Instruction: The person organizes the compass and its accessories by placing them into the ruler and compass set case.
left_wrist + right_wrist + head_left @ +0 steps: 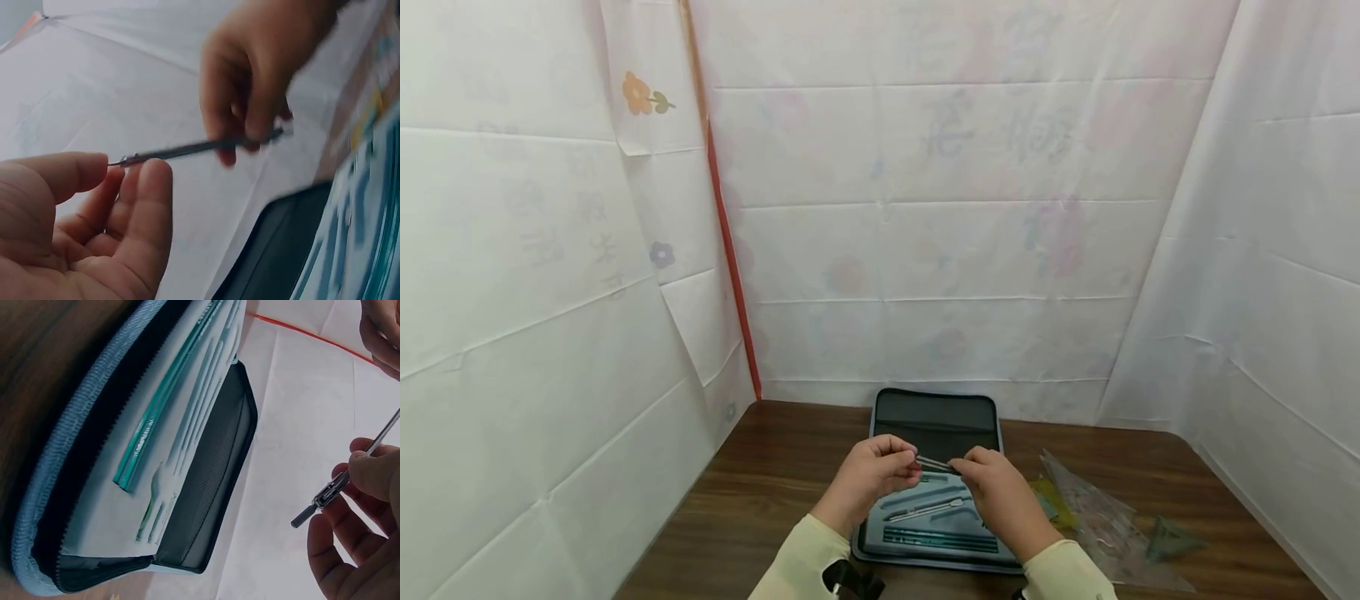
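Observation:
A slim metal drawing compass (934, 463) spans the space between the two hands, above an open zip case (936, 410). My left hand (880, 475) pinches its pointed end with thumb and fingers. At the other end, my right hand (1000, 496) grips the compass near its head; the short dark handle (304, 517) sticks out past the fingers in the right wrist view. Below them, the case's pale tray (891, 507) holds teal pencils (940, 540) in the front slots and a second slender metal tool (925, 510) lying slantwise.
Right of the case lie a clear plastic sheet or bag (1101, 525), a yellowish flat piece (1058, 502) and a greenish triangular piece (1172, 540). The brown wooden table (737, 500) ends against white cloth walls (925, 250) behind and at both sides.

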Motion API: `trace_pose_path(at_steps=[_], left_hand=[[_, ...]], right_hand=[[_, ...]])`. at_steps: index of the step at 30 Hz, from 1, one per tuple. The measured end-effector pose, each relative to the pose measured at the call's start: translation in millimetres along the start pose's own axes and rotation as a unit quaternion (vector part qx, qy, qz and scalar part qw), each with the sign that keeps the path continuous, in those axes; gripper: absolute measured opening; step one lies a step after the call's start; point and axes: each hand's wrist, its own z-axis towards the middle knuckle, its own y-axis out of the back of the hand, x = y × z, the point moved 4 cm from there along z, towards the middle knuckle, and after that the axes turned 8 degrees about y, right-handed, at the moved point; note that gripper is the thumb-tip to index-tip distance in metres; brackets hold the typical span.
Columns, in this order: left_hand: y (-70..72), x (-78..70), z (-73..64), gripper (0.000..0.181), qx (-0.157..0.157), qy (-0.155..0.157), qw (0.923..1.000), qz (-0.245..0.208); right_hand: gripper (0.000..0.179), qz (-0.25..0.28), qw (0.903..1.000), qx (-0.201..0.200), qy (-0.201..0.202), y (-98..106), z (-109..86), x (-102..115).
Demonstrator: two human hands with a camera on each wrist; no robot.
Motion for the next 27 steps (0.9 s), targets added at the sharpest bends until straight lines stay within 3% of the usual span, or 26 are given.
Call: trace_pose_path(at_steps=[2,3,4,6,9,11,13,16,22,27], left_hand=[[5.7,-0.2,0.3,0.02,-0.022,-0.01,0.9954,0.092],[9.1,-0.2,0.4,0.017,-0.037,-0.016,0.9879,0.15],[12.4,0.3,0.6,0.014,-0.051,-0.022,0.9762,0.21],[18.2,2.2,1.0,0.012,-0.071,-0.031,0.9447,0.319],[22.9,8.7,3.0,0.012,-0.076,-0.03,0.9023,0.423],[22.9,13.2,4.6,0.011,-0.067,-0.033,0.8827,0.464],[21.8,16.9,5.8,0.011,-0.058,-0.031,0.8696,0.489],[19.3,20.1,6.7,0.01,-0.044,-0.029,0.8588,0.51],[17.2,23.1,10.2,0.019,-0.028,-0.009,0.8558,0.517],[20.0,29.4,13.2,0.021,-0.027,0.023,0.8563,0.515]], right_hand=[[0.028,0.004,0.9998,0.019,0.007,-2.2,1.8,-0.5],[0.029,0.002,0.9994,0.032,0.012,-3.8,3.3,-0.7],[0.03,0.0,0.9988,0.046,0.019,-5.9,5.0,-0.8],[0.031,-0.002,0.9964,0.077,0.035,-11.0,9.2,-1.0],[0.03,-0.002,0.9919,0.112,0.059,-19.8,15.4,-2.0],[0.028,0.007,0.9892,0.126,0.075,-24.4,19.1,-2.4],[0.026,0.016,0.9863,0.14,0.085,-28.3,21.9,-3.1],[0.026,0.02,0.9812,0.162,0.103,-33.9,25.1,-4.7],[0.028,-0.013,0.975,0.171,0.142,-42.7,30.6,-6.5],[0.028,-0.012,0.9731,0.18,0.143,-50.8,34.2,-7.3]])
